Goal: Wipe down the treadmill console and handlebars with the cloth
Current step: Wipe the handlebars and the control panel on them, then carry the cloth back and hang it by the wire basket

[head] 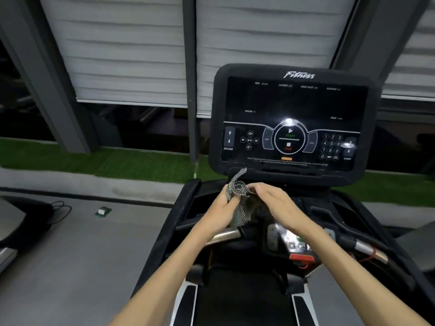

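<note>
Grey checkered cloth [237,191] pinched in curled fingers [231,202] of left hand [220,209] and right hand [275,201], arms outstretched

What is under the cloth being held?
The left hand and right hand bunch the cloth over the black housing below the console. A metal handlebar and lit button panel show nearer the camera; the surface beneath the cloth is hidden.

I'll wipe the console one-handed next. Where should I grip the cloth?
Probably the bunched middle of the cloth, from the left, where the left hand grips it: the tail hangs below and a corner pokes up, so the bulk makes a pad.
</note>
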Motion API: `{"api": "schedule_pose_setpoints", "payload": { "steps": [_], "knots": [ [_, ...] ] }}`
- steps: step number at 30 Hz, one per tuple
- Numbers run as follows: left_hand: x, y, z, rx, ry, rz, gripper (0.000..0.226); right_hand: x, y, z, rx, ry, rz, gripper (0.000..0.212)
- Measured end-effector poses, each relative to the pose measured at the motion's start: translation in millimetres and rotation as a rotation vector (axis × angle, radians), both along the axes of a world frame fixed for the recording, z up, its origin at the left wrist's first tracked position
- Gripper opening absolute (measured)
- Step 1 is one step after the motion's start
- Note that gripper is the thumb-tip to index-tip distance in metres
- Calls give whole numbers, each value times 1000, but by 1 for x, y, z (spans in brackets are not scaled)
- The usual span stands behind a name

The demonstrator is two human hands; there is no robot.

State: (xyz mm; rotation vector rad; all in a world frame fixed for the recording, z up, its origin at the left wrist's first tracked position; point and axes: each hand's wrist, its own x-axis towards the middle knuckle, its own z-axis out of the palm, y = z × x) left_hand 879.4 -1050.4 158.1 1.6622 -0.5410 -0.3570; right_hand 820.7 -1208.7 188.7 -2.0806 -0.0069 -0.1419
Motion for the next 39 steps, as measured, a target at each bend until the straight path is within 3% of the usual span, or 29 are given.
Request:
{"api": "schedule_pose_setpoints", "payload": {
  "steps": [2,5,10,15,18,23,27,31,39],
  "knots": [
    [-1,-7,19,-91,48,11,22,-7,-9,16,108,-20,40,23],
    [-6,-14,42,-145,82,15,19,-16,-21,29,-8,-102,34,33],
    [-14,-20,72,-105,-40,-44,14,-30,-32,46,-23,-225,0,14],
    [-11,-19,88,-59,-135,21,23,-44,-36,63,-8,-242,-36,21],
    [-16,-19,97,-55,-178,64,11,-52,-35,69,-5,-254,-79,30],
    [-21,-11,105,-88,-265,49,48,-60,-25,79,3,-251,-112,36],
    [-26,-3,113,-63,-359,100,31,-65,-17,82,4,-248,-128,30],
    [-31,7,121,-95,-428,101,28,-71,-5,87,38,-225,-126,26],
    [-56,29,135,-122,-400,118,23,-79,22,100,214,-235,-35,24]
  ]
}}
